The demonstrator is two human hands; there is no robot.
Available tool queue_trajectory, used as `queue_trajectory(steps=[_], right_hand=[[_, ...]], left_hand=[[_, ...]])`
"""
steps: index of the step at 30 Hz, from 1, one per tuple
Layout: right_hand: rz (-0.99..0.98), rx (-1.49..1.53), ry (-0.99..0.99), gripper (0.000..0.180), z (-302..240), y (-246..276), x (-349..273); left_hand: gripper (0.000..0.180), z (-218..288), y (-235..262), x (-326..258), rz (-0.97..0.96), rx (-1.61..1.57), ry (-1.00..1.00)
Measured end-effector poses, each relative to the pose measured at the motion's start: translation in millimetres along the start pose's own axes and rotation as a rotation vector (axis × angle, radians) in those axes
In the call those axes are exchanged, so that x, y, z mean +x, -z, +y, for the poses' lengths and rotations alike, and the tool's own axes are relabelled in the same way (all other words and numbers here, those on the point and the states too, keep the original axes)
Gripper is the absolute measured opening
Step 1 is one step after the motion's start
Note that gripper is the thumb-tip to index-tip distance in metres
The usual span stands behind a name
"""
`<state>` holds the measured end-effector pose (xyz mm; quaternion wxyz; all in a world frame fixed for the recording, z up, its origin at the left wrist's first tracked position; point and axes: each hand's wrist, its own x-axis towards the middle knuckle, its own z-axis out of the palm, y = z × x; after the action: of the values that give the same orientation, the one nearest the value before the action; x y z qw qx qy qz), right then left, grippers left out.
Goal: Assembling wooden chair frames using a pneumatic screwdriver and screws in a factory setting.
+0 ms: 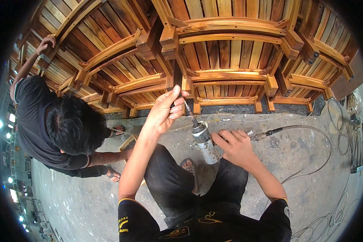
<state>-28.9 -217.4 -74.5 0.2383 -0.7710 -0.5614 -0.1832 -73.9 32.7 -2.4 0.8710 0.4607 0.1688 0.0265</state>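
In my right hand [234, 148] is a worn grey air impact driver [206, 145], gripped at its handle. A hose fitting [257, 137] joins it beside that hand. From the tool's dark nose a thin metal bit [188, 108] points up and away from me. My left hand [165, 111] is raised beside the bit's tip, thumb and fingers pinched together. Something small and dark shows between them, too hidden to name. Just beyond the tip is a leg of the slatted wooden furniture [230, 26].
Upturned wooden frames with curved rails span the far side. At left a co-worker [32, 117] bends over, one hand [46, 43] on the wood. A black air hose [306, 127] curves right across the concrete floor [88, 201]. More loose cables [330, 220] lie at lower right.
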Motion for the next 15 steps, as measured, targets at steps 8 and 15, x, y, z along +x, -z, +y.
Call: queue_trajectory(steps=[8,15], right_hand=[[-0.015,0.014,-0.004,0.049,-1.4,1.7,0.2],[-0.071,0.034,-0.019,0.056,-1.8,0.8,-3.5]], left_hand=[[0.027,9.0,-5.5,0.5,-0.107,0.201,0.066],[0.025,8.6,0.0,0.2,-0.127,0.282,0.094]])
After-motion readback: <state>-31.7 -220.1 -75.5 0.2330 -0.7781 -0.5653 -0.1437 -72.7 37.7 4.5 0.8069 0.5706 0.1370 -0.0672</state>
